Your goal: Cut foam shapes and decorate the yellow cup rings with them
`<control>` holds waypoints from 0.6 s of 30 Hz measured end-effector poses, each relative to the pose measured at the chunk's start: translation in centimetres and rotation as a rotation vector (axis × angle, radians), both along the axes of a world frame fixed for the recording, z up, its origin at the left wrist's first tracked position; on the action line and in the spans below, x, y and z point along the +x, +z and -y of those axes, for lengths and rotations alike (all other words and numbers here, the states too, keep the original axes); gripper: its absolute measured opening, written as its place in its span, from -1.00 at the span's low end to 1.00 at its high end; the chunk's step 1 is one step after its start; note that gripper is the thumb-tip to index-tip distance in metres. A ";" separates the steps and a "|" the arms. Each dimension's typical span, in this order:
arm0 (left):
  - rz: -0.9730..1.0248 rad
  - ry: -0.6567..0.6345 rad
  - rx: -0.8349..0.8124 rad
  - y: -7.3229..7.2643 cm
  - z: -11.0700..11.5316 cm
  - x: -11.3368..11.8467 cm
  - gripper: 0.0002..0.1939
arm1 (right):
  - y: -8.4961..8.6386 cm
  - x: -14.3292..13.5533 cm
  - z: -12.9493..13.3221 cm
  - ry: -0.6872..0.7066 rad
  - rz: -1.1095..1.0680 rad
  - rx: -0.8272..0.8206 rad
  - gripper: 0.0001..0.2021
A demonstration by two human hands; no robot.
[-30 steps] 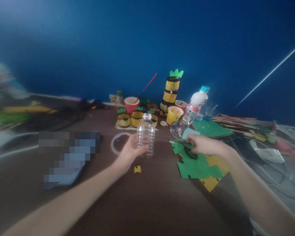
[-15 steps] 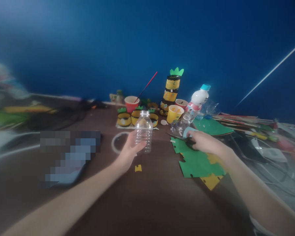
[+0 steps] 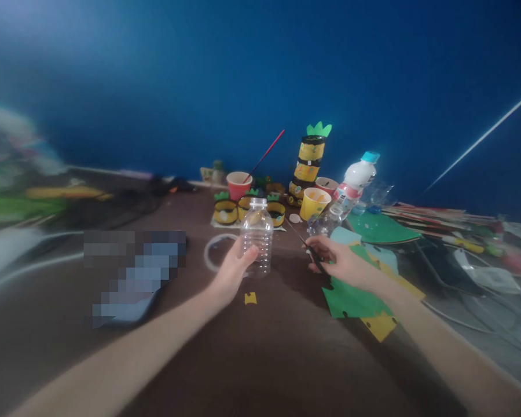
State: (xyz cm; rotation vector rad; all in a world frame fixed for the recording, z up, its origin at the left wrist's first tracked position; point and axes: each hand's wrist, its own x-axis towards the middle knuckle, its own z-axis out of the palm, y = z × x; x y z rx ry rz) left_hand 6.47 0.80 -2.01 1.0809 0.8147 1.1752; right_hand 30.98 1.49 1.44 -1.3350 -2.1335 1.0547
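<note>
My left hand (image 3: 232, 266) is wrapped round the side of a clear, uncapped plastic bottle (image 3: 260, 237), which is upright. In my right hand (image 3: 330, 258) is a dark, thin-bladed tool (image 3: 315, 255) that looks like scissors, its tip pointing up and left. Under and beside my right hand lie green sheets (image 3: 349, 301) with cut edges and a yellow piece (image 3: 381, 328). A clear ring (image 3: 211, 255) rests left of the bottle, and a small yellow scrap (image 3: 250, 298) lies in front of it.
Behind stand a banded pineapple-like tower (image 3: 308, 168), a yellow cup (image 3: 315, 204), a red cup (image 3: 238, 185) with a stick, and a blue-capped bottle (image 3: 356, 179). A blurred phone-like object (image 3: 134, 289) lies left; sticks (image 3: 443, 214) and cables are at right.
My right hand has lifted the dark tool off the paper pile and moved slightly left towards the bottle. A light blue sheet now shows behind it. The whole view has shifted a little.
</note>
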 end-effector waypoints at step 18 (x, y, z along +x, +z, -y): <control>-0.333 -0.003 0.107 2.2 -0.1 0.3 -0.64 | 0.1 -2.2 1.4 0.119 0.127 0.057 -0.55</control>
